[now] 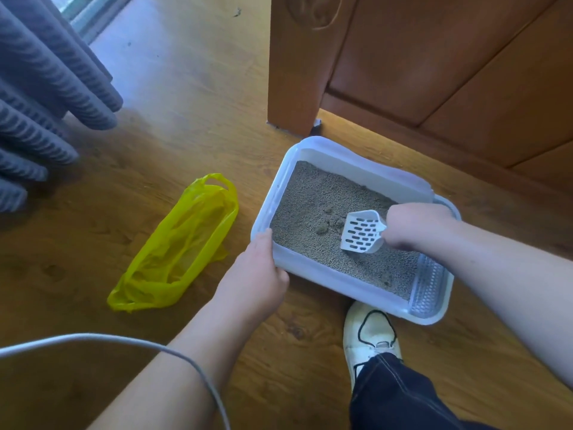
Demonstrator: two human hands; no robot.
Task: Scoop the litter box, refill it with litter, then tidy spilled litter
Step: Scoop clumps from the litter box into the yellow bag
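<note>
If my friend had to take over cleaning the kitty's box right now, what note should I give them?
Left hand: grips the near left corner of the litter box, steadying it on the floor.
Right hand: holds the white slotted scoop, its blade down in the grey litter beside a clump.
Yellow plastic bag: lies on the floor left of the box.
Done: nothing finished that shows.
Left: lift the clump out, probably into the bag, sift the rest, refill, tidy spills. No fresh litter is in view.
</note>
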